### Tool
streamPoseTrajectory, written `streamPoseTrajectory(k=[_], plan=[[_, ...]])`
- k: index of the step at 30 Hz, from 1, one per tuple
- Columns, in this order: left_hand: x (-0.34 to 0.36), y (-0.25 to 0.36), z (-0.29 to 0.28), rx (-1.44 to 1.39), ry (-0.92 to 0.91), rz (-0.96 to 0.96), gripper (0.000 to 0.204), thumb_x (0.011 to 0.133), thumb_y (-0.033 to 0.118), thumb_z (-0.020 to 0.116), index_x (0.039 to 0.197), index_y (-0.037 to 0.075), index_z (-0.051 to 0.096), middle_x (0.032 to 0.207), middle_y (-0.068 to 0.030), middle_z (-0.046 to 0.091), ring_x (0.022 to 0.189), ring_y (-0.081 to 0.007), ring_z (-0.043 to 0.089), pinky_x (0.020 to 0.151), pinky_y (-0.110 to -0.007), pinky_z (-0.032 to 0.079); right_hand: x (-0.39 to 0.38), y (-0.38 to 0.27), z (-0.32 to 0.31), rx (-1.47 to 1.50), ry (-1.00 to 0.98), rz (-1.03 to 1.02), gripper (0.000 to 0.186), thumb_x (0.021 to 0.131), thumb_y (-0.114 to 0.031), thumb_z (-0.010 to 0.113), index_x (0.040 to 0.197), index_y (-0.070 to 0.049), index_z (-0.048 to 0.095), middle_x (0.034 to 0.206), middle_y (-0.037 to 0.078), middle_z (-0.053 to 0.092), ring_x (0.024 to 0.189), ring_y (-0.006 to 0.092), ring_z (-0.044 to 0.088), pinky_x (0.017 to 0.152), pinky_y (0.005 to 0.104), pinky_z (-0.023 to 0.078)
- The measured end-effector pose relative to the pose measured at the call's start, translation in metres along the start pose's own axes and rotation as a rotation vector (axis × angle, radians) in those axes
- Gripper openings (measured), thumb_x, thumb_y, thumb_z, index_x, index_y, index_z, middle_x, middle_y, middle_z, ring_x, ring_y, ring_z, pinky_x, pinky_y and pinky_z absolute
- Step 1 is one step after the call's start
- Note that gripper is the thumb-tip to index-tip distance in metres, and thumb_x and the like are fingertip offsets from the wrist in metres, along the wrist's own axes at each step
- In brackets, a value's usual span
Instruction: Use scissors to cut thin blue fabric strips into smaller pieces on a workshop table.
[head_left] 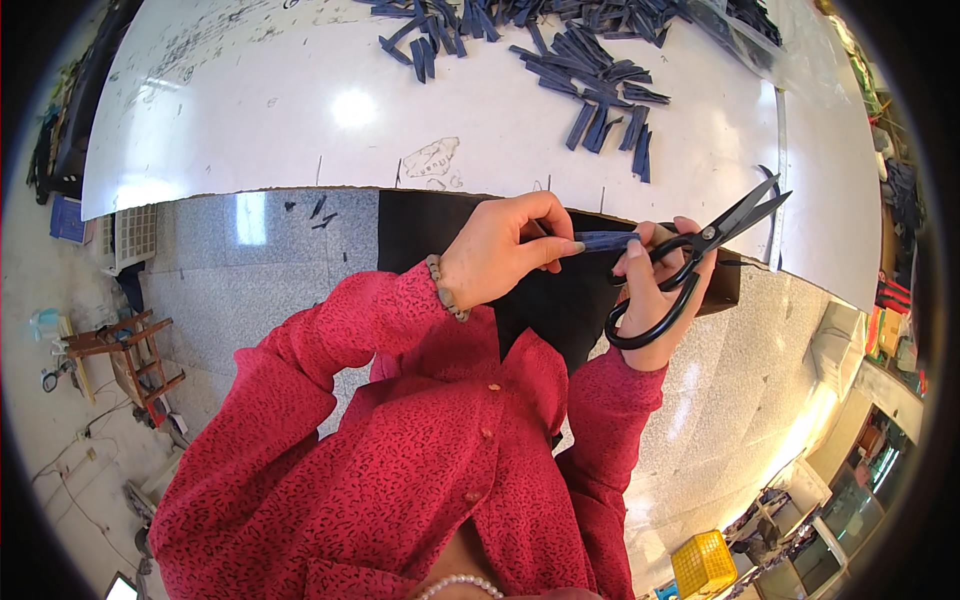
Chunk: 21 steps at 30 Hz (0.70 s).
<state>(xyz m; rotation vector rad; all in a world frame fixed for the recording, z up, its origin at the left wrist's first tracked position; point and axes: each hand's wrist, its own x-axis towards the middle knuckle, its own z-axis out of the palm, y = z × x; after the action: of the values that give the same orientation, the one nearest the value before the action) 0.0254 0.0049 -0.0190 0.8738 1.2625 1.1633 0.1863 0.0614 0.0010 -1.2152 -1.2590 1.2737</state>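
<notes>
Hands observed: 2. Left hand [505, 242]: grip closed on the left end of 1 navy strip [603, 241], pinched between thumb and fingers. The strip spans the space between both hands, just short of the near edge of the counter [250, 120]. Right hand [648, 300]: grip closed around 1 pair of scissors [709, 234] (blades slightly parted, pointing far right), fingertips at the strip's right end. Far on the counter: loose strips [575, 62], overlapping; I cannot count them. Near right: 1 yellow basket [703, 563].
</notes>
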Motion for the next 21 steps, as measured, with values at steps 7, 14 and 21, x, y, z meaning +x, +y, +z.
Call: streamPoseTrajectory(k=[7,14,21], plan=[[0.000,0.006,-0.008,0.269,-0.064,0.137,0.018,0.085,0.002,0.063,0.102,-0.003,0.058,0.081,-0.0055,0.061,0.073,-0.0114,0.062,0.067,-0.024,0.049,0.000,0.001,-0.001,0.003,0.004,-0.009,0.048,0.077,0.008,0.063,0.119,-0.003,0.042,0.090,0.010,0.064,0.066,0.0112,0.059,0.061,0.0201,0.047],[-0.003,0.005,-0.004,0.382,-0.044,0.229,0.016,0.091,0.007,0.056,0.105,-0.001,0.057,0.080,-0.0098,0.060,0.068,-0.0171,0.061,0.064,-0.026,0.047,-0.001,0.002,0.004,0.018,0.005,-0.010,0.049,0.077,0.009,0.062,0.120,-0.003,0.041,0.091,0.012,0.063,0.066,0.0110,0.058,0.062,0.0201,0.047],[-0.003,0.011,-0.012,0.395,0.012,0.075,0.016,0.091,0.014,0.057,0.098,0.000,0.063,0.074,-0.0124,0.063,0.064,-0.0216,0.062,0.061,-0.030,0.048,-0.002,0.007,0.012,0.106,0.053,0.018,0.049,0.079,0.009,0.062,0.120,-0.002,0.040,0.092,0.011,0.062,0.068,0.0111,0.058,0.061,0.0197,0.047]])
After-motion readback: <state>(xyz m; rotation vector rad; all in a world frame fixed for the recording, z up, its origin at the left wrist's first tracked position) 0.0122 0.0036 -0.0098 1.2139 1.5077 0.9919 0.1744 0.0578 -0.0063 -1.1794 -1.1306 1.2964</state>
